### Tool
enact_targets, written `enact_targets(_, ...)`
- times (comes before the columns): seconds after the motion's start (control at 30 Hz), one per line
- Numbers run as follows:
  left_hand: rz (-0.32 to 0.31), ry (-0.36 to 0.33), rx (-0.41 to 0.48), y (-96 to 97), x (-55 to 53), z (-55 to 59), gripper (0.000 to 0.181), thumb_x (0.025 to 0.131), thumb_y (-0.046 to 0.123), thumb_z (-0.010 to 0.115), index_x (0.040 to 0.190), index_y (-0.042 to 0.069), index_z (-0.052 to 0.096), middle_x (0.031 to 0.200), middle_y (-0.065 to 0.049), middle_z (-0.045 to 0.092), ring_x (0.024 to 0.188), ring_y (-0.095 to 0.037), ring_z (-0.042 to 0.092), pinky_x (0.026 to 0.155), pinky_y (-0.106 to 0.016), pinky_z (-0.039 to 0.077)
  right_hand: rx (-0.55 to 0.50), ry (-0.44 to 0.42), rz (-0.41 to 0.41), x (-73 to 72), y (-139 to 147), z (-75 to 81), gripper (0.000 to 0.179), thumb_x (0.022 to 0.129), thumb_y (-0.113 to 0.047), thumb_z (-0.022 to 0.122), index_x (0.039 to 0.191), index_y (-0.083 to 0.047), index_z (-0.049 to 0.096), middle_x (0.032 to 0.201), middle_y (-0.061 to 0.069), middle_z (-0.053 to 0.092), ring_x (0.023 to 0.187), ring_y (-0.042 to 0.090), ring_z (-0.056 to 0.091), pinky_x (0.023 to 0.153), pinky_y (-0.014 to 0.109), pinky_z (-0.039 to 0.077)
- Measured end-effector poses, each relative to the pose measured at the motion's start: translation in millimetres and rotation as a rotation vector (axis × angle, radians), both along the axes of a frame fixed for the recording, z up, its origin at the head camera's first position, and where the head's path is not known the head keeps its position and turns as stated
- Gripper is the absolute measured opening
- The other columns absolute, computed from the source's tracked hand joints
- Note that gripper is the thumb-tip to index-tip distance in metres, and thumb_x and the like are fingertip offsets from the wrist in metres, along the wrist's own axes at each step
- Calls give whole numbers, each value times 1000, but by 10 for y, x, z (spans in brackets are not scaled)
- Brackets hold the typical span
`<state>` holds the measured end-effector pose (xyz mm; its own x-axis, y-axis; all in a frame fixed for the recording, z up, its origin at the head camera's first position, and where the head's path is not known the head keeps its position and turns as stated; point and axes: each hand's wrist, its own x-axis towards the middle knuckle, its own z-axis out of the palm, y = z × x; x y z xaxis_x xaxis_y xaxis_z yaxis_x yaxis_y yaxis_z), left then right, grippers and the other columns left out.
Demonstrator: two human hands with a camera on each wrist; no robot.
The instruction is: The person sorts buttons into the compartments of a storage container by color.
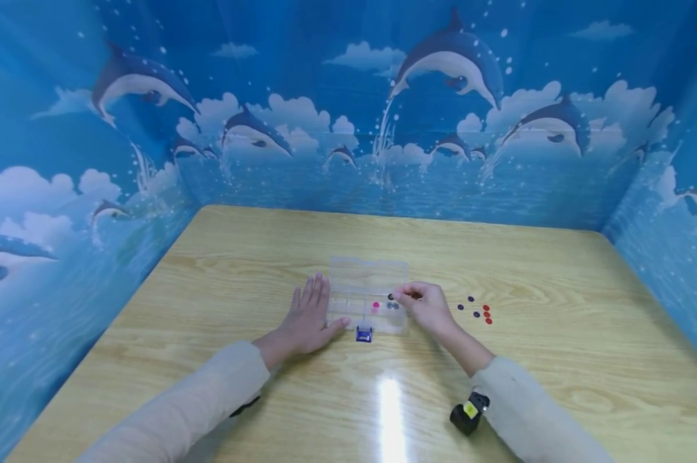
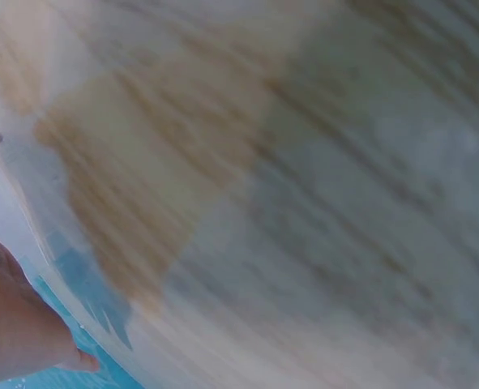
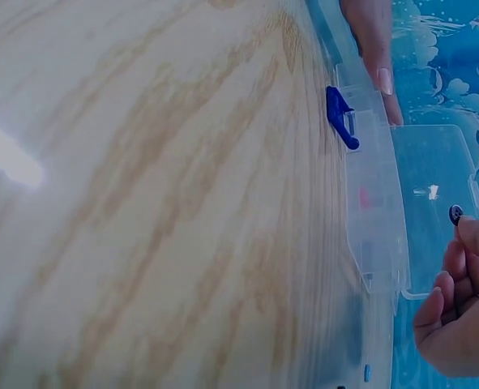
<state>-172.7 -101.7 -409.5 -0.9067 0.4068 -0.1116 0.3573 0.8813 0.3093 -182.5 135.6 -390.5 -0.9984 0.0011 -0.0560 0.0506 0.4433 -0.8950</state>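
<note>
A clear plastic compartment box (image 1: pixel 389 326) stands on the table with its see-through lid (image 1: pixel 368 273) laid back and a blue latch (image 1: pixel 363 334) at its front. My left hand (image 1: pixel 310 321) rests at the box's left side, fingers straight and thumb by the front corner. Over the right compartments, my right hand (image 1: pixel 431 310) pinches a small dark button (image 3: pixel 456 214) between thumb and fingertip. The button's holes show in the right wrist view. Inside the box are a pink button (image 1: pixel 375 305) and grey buttons (image 1: pixel 392 305).
Right of the box, dark blue buttons (image 1: pixel 461 307) lie scattered beside a short row of red buttons (image 1: pixel 487 314). The wood-grain table (image 1: pixel 256 251) meets dolphin-print curtains (image 1: pixel 325 173) at the back and sides. Black wrist cameras (image 1: pixel 467 415) sit at the sleeves.
</note>
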Motion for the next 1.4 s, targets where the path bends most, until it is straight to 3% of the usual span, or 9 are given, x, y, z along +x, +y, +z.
enact_targets(0.6, 0, -6, -13, 6, -23, -10, 86, 95, 57, 30, 146, -3, -3, 153, -21, -11, 142, -36, -10, 116, -51, -3, -65, 6, 27, -79, -208, 1, 14, 85, -8, 63, 94, 2, 67, 79, 5, 62, 71, 13, 52, 61, 17, 45)
enact_targets(0.8, -2, 7, -14, 7, -22, -12, 87, 94, 57, 30, 146, -4, -2, 153, -22, -9, 143, -37, -8, 116, -52, -2, -35, 23, 28, -117, -301, -1, 14, 85, -9, 64, 93, 2, 68, 83, 10, 67, 71, 11, 55, 66, 21, 48)
enact_targets(1.1, -2, 15, -12, 7, -12, -15, 87, 94, 58, 31, 146, -5, -2, 153, -23, -8, 143, -39, -6, 116, -53, -1, 19, 40, 61, -140, -415, -38, 13, 85, -8, 64, 91, 2, 69, 82, 14, 68, 67, 11, 56, 60, 18, 47)
enact_targets(1.4, -5, 20, -15, 19, -13, -21, 87, 94, 56, 32, 145, -6, -1, 153, -25, -6, 142, -40, -5, 116, -54, 0, 43, -3, 67, -144, -509, -59, 9, 85, -6, 63, 88, -1, 69, 79, 9, 65, 62, 10, 53, 57, 20, 51)
